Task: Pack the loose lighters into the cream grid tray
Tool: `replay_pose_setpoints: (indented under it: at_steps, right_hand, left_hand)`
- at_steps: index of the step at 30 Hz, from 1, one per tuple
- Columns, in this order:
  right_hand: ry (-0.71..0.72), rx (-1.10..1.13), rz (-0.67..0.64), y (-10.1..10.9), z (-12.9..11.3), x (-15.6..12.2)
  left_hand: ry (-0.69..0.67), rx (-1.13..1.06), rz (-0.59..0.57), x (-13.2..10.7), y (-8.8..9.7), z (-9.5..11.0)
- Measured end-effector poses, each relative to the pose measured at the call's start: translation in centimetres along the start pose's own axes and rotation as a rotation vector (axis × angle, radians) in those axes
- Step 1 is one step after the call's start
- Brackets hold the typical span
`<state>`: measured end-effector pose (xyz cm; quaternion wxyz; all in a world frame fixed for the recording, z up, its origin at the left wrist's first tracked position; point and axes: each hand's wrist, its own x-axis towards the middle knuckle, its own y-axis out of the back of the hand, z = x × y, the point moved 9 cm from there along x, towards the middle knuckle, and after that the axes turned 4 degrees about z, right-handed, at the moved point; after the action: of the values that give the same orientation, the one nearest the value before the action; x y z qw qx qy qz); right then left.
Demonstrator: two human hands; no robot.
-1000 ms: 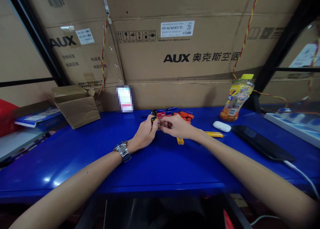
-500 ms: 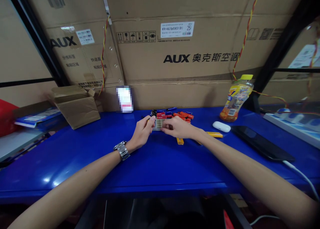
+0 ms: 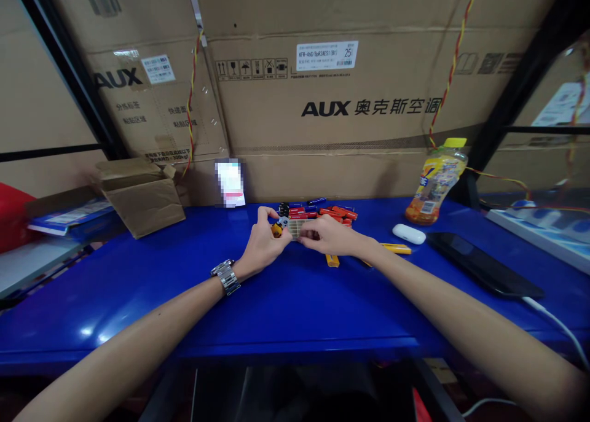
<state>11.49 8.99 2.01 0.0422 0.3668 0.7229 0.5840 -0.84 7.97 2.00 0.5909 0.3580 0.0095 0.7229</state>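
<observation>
My left hand [image 3: 264,242], with a metal watch at the wrist, is closed around a small orange and black object [image 3: 277,228]. My right hand [image 3: 328,236] pinches a small tan gridded piece [image 3: 298,226] that spans the gap between both hands, just above the blue table [image 3: 286,299]. Behind my hands lies a pile of red and blue pen-like sticks [image 3: 322,212]. Two yellow sticks [image 3: 391,248] lie beside my right wrist.
An open cardboard box [image 3: 141,195] stands at the back left. A drink bottle [image 3: 436,179], a white earbud case [image 3: 409,233] and a black tablet [image 3: 482,264] with a white cable lie to the right. Large AUX cartons [image 3: 345,90] wall off the back.
My left hand has turned so the orange and black object now shows at its fingertips. The tan gridded piece has come into view between my hands. Both arms stay in place.
</observation>
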Motion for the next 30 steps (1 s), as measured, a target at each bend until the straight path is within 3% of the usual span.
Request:
replay_pose_setpoints:
  at_steps: [17, 30]
  right_hand:
    - [0.029, 0.055, 0.07, 0.4, -0.5, 0.0]
    - [-0.035, 0.337, 0.174, 1.4, -1.8, 0.0]
  left_hand:
    - [-0.066, -0.021, -0.005, -0.2, -0.1, 0.8]
    - [-0.168, -0.059, -0.204, -1.1, -1.6, 2.4]
